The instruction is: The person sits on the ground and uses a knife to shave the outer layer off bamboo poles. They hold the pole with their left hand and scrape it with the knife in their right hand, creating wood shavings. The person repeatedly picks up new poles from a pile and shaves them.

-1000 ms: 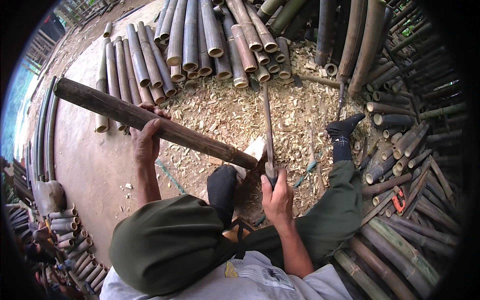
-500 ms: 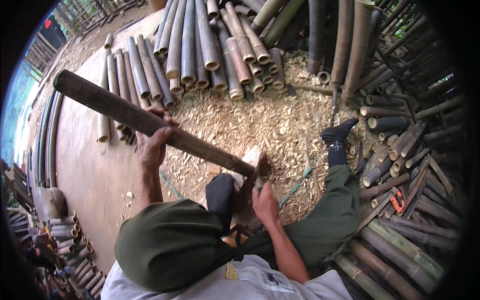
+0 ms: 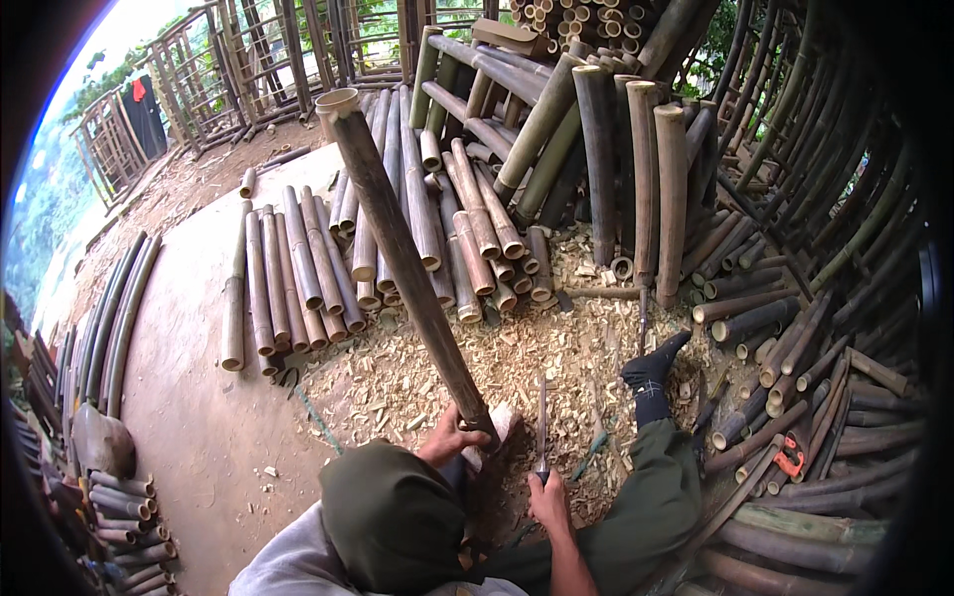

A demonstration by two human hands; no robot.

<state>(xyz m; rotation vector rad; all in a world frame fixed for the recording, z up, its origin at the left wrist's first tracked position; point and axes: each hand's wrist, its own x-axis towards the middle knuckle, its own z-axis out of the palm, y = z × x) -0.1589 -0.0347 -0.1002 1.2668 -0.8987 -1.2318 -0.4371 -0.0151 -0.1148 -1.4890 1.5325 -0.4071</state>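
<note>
A long dark bamboo pole [image 3: 402, 238] leans up and away to the left, its pale hollow end at the top. My left hand [image 3: 455, 437] is closed around it close to its lower end, beside a pale wooden block [image 3: 505, 421]. In my right hand [image 3: 549, 500] is a knife [image 3: 542, 427] with a dark handle and a long narrow blade pointing away from me, apart from the pole. A dark green covering and my legs hide part of the ground below.
Pale wood chips [image 3: 397, 382] cover the ground around my foot. Cut bamboo pieces [image 3: 283, 278] lie in rows beyond, and thick upright bamboo [image 3: 599, 159] stands behind. To the right are a bamboo pile [image 3: 795, 368] and an orange-handled saw [image 3: 790, 457].
The pole has swung from a low leftward slant to a steeper one. My left hand has shifted down to its lower end, and the knife has come away from the pole. The view has tilted up.
</note>
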